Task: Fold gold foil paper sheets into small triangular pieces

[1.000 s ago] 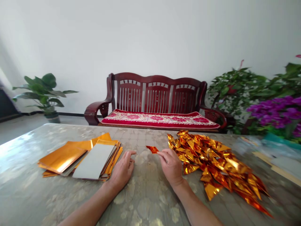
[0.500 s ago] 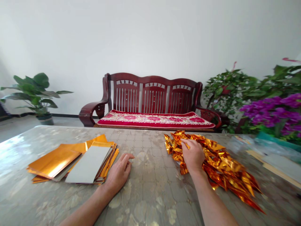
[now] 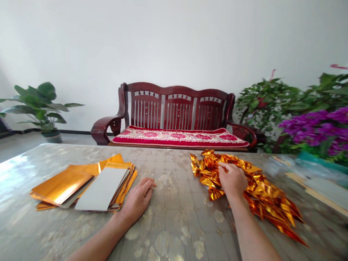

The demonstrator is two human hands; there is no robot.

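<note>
My left hand (image 3: 138, 200) lies flat on the table with its fingers stretched out, open and holding nothing. It sits just right of a stack of gold foil sheets (image 3: 81, 183), whose top sheet shows its grey back. My right hand (image 3: 233, 180) rests on the left part of a heap of folded gold foil pieces (image 3: 261, 192). Its fingers are curled and pressed together down on the heap. Whether they pinch a piece is hidden.
The table (image 3: 174, 224) has a glossy patterned top. Clear plastic packaging and flat sheets (image 3: 315, 181) lie at its right edge. Behind it stand a dark red wooden bench (image 3: 176, 112) with a red cushion, a potted plant (image 3: 40, 107) on the left, and purple flowers (image 3: 318, 128) on the right.
My right hand carried a folded gold piece from the table's middle rightward onto the heap and now rests there. My left hand has stayed put by the sheet stack.
</note>
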